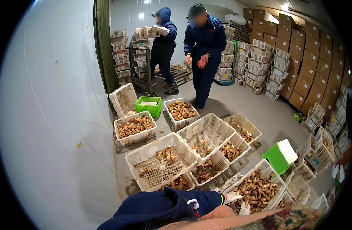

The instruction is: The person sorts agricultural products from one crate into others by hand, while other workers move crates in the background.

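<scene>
My left hand (232,197), in a white glove and a dark blue sleeve, lies at the left edge of a white plastic crate (280,184) heaped with brown mushrooms (258,188). Just beside it, my right hand (245,208), also gloved, points down among the mushrooms at the crate's near side. Its wrist is hidden behind bare skin and patterned cloth at the bottom rim. Whether either hand grips a mushroom is not clear. Left of the hands stands a large, shallow crate (133,161) with a few mushrooms, partly over a smaller crate (190,184).
More mushroom crates (156,126) stand on the floor ahead, near a green basket (148,107). A green stool (275,158) with a pale top is at the right. Two people stand beyond, one holding a crate (147,33) by a cart (148,72). Crate stacks and cardboard boxes (311,57) line the right side.
</scene>
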Demonstrator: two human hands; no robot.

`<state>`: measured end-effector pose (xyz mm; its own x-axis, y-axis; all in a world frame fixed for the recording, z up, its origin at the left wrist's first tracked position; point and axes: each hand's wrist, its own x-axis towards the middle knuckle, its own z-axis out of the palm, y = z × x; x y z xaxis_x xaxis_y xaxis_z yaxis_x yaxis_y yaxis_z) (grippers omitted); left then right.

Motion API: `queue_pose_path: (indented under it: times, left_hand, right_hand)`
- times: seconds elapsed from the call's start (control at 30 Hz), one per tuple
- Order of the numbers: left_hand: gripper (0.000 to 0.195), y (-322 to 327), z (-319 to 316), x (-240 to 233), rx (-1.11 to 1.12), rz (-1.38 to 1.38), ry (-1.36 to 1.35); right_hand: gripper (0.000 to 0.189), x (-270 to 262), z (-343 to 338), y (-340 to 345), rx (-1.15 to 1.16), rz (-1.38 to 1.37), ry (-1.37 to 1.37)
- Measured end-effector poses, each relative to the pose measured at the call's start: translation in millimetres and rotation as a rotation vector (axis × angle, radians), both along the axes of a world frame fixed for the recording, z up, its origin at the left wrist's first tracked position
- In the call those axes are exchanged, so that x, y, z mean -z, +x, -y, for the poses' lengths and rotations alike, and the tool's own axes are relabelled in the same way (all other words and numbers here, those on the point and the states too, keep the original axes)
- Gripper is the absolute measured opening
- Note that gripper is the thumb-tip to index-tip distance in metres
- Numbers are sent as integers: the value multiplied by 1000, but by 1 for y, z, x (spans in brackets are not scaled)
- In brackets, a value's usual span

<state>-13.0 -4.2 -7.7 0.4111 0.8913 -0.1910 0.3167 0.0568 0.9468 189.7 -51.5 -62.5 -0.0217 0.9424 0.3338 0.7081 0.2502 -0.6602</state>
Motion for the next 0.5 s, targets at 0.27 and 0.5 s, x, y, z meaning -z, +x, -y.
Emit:
queue_pose_path:
  times: [0.27, 0.5]
  left_hand:
    - [50, 9, -3, 16, -63, 113, -238]
    - [45, 6, 11, -28, 1, 17, -121]
  right_hand:
    - [57, -25, -2, -9, 34, -424, -469]
    - [58, -23, 4, 5, 50, -339, -432]
